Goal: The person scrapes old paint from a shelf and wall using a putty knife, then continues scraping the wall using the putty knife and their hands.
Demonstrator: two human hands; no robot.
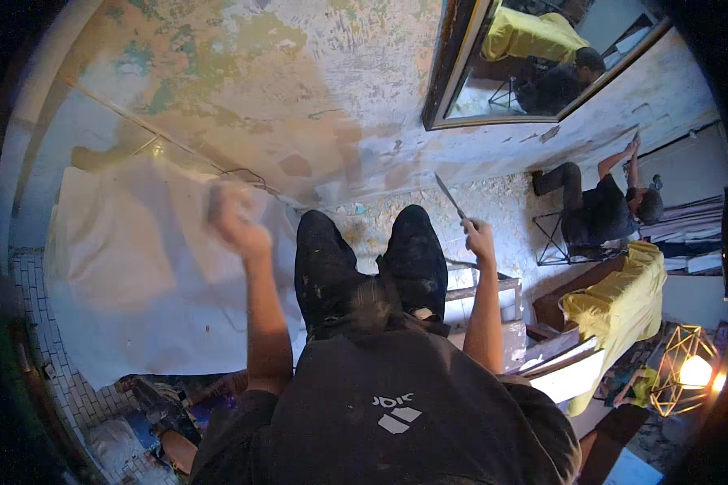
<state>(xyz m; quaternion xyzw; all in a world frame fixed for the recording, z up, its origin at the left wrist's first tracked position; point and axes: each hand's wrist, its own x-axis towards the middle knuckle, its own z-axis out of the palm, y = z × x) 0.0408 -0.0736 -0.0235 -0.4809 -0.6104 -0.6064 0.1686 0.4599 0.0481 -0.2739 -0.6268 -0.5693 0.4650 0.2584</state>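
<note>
My right hand (479, 238) grips the handle of a long thin-bladed tool (446, 191), a scraper or knife seen nearly edge-on. Its blade points up and left, and its tip appears apart from the wall. My left hand (238, 218) is curled and blurred by motion in front of a pale sheet (170, 273). Whether it holds anything cannot be made out. Ahead is a wall (291, 73) with patchy, peeling paint in white, ochre and green. Flakes lie on the floor (370, 221) around my dark trouser legs (340, 273).
A framed mirror (491, 125) hangs on the wall. To the right, a co-worker (600, 206) on a folding stool (552, 242) reaches toward the wall. Nearer are yellow-cloth-covered furniture (619, 291), a wooden frame (509, 284) and a lit geometric lamp (685, 370). Another person (640, 388) is partly visible.
</note>
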